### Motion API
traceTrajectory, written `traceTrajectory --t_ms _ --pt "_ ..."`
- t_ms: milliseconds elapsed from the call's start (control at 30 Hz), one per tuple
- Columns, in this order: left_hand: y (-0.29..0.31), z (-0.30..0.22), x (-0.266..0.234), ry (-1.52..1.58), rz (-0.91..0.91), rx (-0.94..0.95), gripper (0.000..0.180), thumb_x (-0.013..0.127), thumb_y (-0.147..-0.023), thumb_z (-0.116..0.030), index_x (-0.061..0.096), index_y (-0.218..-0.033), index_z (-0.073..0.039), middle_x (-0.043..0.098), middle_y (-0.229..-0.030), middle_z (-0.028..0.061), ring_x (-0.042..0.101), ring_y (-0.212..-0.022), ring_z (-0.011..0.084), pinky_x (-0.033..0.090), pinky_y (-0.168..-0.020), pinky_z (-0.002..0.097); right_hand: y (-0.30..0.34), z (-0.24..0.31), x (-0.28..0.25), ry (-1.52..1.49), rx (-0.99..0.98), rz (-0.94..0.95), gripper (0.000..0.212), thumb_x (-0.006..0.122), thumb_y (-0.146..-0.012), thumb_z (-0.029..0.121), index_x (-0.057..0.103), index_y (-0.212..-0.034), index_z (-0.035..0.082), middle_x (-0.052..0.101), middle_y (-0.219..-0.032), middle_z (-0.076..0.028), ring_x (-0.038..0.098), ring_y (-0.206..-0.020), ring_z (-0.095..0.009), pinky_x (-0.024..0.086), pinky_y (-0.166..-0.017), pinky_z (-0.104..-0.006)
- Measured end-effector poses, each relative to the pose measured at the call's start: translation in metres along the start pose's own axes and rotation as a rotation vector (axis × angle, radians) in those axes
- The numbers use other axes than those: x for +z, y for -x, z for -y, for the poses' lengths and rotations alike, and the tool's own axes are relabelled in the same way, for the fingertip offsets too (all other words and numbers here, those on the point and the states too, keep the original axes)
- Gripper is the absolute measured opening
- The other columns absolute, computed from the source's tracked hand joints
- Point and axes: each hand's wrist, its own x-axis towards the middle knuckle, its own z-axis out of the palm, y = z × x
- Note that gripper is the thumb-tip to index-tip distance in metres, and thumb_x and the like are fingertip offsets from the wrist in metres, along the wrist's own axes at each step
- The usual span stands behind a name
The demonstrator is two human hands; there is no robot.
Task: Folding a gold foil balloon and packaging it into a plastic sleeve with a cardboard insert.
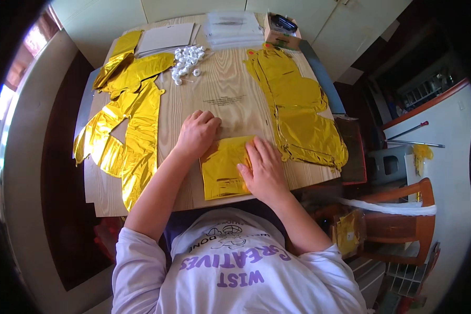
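Note:
A folded gold foil balloon (222, 175) lies at the near edge of the table in front of me. Beyond it a clear plastic bag (230, 111) with small dark print is spread flat; its outline is hard to make out, and I cannot tell how far the foil reaches into it. My left hand (199, 133) is closed at the bag's near left part, by the foil's far left corner, with its fingertips hidden. Resting on the foil's right side, my right hand (265, 171) is open, fingers stretched out.
Flat gold foil balloons lie on the left (141, 125) and right (298, 104) of the wooden table (220, 63). Farther back are white ribbon rolls (186, 62), white cards (167, 36), a stack of clear bags (234, 29) and a cardboard box (282, 39). A wooden chair (426, 225) stands right.

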Motion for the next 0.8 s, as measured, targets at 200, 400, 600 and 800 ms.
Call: traceTrajectory --t_ms 200,400,600,800 --pt "0.008 -0.002 0.002 0.136 -0.059 -0.051 0.014 0.068 -0.086 -0.008 0.073 -0.099 -0.009 0.068 -0.099 0.0069 0.063 -0.095 0.0307 0.052 -0.086 0.0416 0.022 -0.001 0.000 0.030 -0.045 0.076 0.055 0.060 -0.096 0.039 0.058 -0.134 0.000 0.050 -0.144 -0.023 0.044 -0.134 -0.041 0.030 -0.113 -0.0559" --pt "0.024 -0.025 0.004 0.065 -0.104 -0.073 0.011 0.068 -0.085 -0.011 0.073 -0.094 -0.012 0.066 -0.094 0.0033 0.062 -0.092 0.0275 0.051 -0.082 0.0403 0.053 -0.003 -0.024 -0.444 0.167 -0.257 0.049 0.062 -0.097 0.026 0.053 -0.137 -0.001 0.051 -0.141 -0.024 0.048 -0.132 -0.039 0.039 -0.110 -0.0451" --pt "0.032 -0.035 0.006 0.006 -0.125 -0.091 0.012 0.069 -0.084 -0.011 0.073 -0.095 -0.013 0.067 -0.094 0.0026 0.062 -0.090 0.0270 0.052 -0.082 0.0404 0.166 -0.002 -0.018 -1.442 0.907 -0.343 0.052 0.057 -0.103 0.032 0.040 -0.146 0.008 0.056 -0.133 -0.011 0.060 -0.112 -0.023 0.050 -0.092 -0.0369" --pt "0.032 -0.045 -0.009 0.001 -0.024 -0.074 0.014 0.069 -0.085 -0.012 0.075 -0.097 -0.011 0.069 -0.096 0.0049 0.065 -0.090 0.0289 0.054 -0.081 0.0416 0.128 0.044 -0.013 -1.704 1.033 0.165 0.031 0.060 -0.102 0.021 0.057 -0.126 0.001 0.070 -0.106 -0.011 0.071 -0.085 -0.020 0.056 -0.069 -0.0290"
